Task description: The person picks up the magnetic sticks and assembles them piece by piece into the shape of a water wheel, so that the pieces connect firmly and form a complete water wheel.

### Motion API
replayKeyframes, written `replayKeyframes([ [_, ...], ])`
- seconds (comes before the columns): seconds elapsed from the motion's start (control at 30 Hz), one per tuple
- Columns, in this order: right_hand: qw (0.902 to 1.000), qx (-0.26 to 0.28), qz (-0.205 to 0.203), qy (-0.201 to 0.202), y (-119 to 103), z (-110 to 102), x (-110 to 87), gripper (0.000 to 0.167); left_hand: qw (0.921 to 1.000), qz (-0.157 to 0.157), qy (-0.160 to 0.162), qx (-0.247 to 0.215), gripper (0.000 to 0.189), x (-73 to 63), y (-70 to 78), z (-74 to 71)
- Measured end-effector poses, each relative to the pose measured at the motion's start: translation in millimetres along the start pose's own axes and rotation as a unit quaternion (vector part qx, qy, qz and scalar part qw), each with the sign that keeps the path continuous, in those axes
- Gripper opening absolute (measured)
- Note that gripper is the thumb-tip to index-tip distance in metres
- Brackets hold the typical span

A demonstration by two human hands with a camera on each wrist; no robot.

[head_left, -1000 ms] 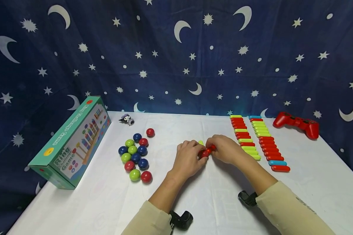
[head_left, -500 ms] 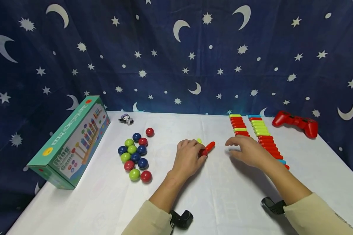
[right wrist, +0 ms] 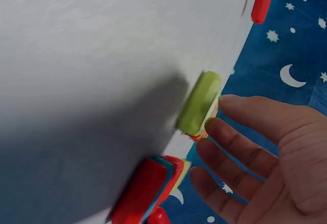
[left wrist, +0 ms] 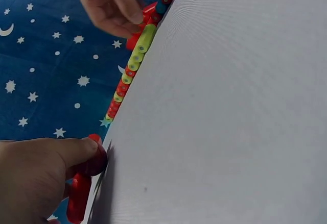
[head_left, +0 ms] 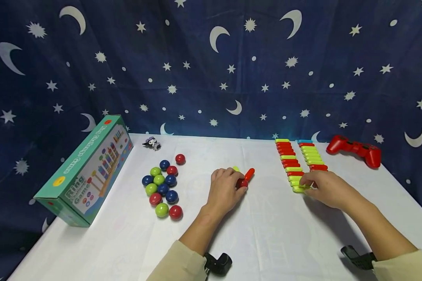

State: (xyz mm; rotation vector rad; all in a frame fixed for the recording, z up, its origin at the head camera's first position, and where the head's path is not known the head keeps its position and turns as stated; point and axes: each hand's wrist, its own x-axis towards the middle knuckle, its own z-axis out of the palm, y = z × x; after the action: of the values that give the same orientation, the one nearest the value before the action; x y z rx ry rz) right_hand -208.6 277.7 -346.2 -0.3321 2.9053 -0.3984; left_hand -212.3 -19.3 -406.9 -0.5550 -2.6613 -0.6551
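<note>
My left hand (head_left: 225,189) pinches a glossy red ball (left wrist: 97,162) close over the white table. A red rounded stick (head_left: 249,174) juts from the ball, and a yellow-green tip (head_left: 236,168) peeks out behind the fingers. The palm hides the rest in the head view. My right hand (head_left: 328,190) is over the near end of two columns of coloured sticks. In the right wrist view its thumb and fingers are spread, with fingertips right at a yellow-green stick (right wrist: 200,104). Part of the right column is hidden under that hand.
Several red, green and blue balls (head_left: 163,189) lie left of my left hand. A green game box (head_left: 88,168) stands at the far left, with a small figurine (head_left: 152,143) beyond the balls. A red game controller (head_left: 354,150) rests at the back right, before the starry curtain (head_left: 197,70).
My right hand has let go of the red stick by the ball and moved right to the columns of sticks. My left hand has stayed in place, holding the ball.
</note>
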Motion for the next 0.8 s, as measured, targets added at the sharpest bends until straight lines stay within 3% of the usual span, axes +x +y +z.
replayKeyframes([
  [0.57, 0.9997, -0.021, 0.008, 0.006, 3, 11, 5.9, 0.027, 0.9996, 0.001, -0.005, -0.026, 0.022, 0.1, -1.7, -0.7],
  [0.8, 0.9996, -0.017, -0.005, -0.021, -10, 15, 8.0, 0.033, 0.9996, 0.002, -0.003, -0.027, 0.023, 0.2, -1.6, -0.5],
])
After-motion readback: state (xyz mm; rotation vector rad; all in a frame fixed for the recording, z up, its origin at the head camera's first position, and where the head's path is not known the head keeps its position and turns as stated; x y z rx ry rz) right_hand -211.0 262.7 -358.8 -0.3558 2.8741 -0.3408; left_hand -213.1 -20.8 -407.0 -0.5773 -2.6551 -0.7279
